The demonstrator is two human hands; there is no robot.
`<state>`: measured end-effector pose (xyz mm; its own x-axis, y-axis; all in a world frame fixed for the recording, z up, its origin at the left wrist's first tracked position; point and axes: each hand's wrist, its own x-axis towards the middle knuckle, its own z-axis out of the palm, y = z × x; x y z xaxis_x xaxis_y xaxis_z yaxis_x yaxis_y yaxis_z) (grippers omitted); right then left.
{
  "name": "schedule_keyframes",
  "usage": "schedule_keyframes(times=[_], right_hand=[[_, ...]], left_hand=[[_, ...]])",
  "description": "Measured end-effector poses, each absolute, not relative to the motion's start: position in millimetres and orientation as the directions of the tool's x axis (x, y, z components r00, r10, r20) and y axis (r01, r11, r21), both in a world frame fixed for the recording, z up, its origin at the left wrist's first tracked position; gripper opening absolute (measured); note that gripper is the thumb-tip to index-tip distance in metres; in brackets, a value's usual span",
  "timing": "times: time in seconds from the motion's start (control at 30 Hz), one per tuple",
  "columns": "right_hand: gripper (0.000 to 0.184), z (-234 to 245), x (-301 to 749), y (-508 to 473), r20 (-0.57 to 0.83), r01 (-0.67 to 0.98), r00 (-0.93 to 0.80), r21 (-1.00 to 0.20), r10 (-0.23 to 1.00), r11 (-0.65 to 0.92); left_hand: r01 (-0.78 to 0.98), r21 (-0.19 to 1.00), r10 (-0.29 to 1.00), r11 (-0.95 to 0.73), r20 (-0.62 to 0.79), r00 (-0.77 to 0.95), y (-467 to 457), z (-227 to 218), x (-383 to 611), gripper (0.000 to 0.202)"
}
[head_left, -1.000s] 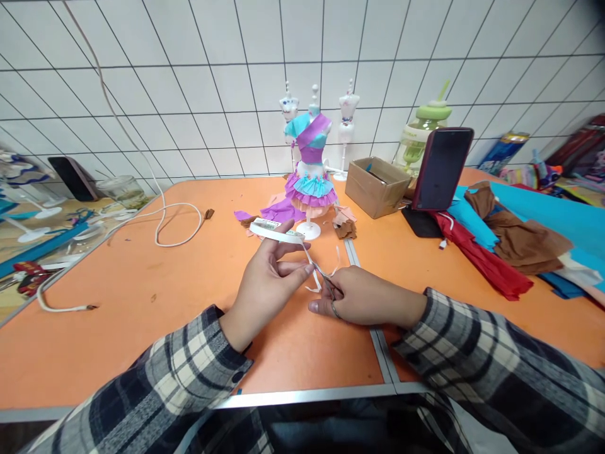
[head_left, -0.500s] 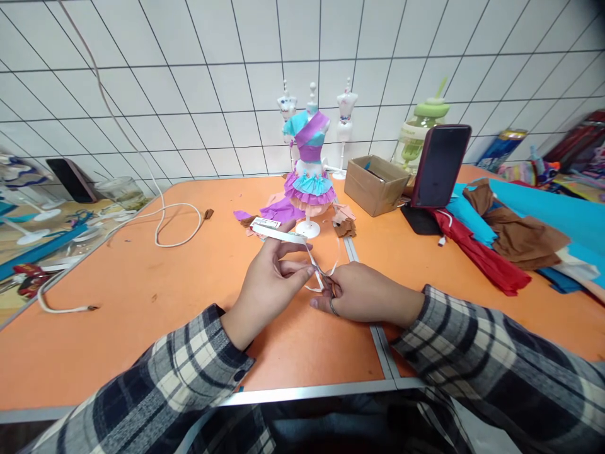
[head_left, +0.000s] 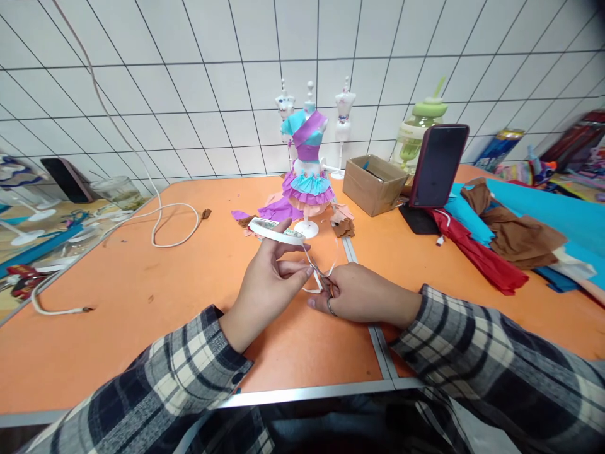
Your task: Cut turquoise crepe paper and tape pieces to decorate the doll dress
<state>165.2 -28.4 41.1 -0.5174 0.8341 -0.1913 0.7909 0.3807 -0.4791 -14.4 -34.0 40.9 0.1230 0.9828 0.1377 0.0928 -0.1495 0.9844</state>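
My left hand [head_left: 265,293] holds a roll of white tape [head_left: 278,236] around its fingers, its thumb pressed toward the index finger near the tape's loose end. From the roll a thin strip of tape [head_left: 312,291] hangs down and curls between my hands. Scissors [head_left: 324,279] are gripped in my right hand [head_left: 362,293], blades pointing left at the strip near my left thumb. Whether the blades have cut through cannot be seen. Just beyond stands a small dress form [head_left: 308,151] in a purple and blue crepe-paper dress with a ruffled skirt.
Purple [head_left: 282,209] and brown paper scraps [head_left: 343,227] lie around the dress form's base. Behind it are white dress forms [head_left: 343,120], a cardboard box [head_left: 371,189], a phone on a stand [head_left: 438,165] and a green-lidded bottle [head_left: 416,135]. A white cable [head_left: 154,230] curls at left; coloured paper [head_left: 515,221] lies right.
The roll of tape has tilted slightly in my left hand. Both hands keep nearly the same pose at the strip, and the whole view has shifted a little.
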Motion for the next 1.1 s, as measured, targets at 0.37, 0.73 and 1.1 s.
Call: schedule_keyframes(times=[0.37, 0.73, 1.1], right_hand=[[0.038, 44.6, 161.0, -35.5, -0.162, 0.818, -0.492, -0.422, 0.855, 0.391], [0.04, 35.4, 157.7, -34.0, -0.106, 0.752, -0.506, -0.541, 0.856, 0.377], [0.041, 39.2, 157.1, -35.1, -0.126, 0.732, -0.524, -0.572, 0.843, 0.37]], left_hand=[[0.149, 0.971, 0.98, -0.185, 0.17, 0.105, -40.1, 43.7, -11.4, 0.09], [0.09, 0.984, 0.983, -0.157, 0.146, 0.114, -42.6, 46.7, -8.8, 0.093], [0.065, 0.985, 0.981, -0.16, 0.151, 0.122, -42.1, 48.1, -8.8, 0.093]])
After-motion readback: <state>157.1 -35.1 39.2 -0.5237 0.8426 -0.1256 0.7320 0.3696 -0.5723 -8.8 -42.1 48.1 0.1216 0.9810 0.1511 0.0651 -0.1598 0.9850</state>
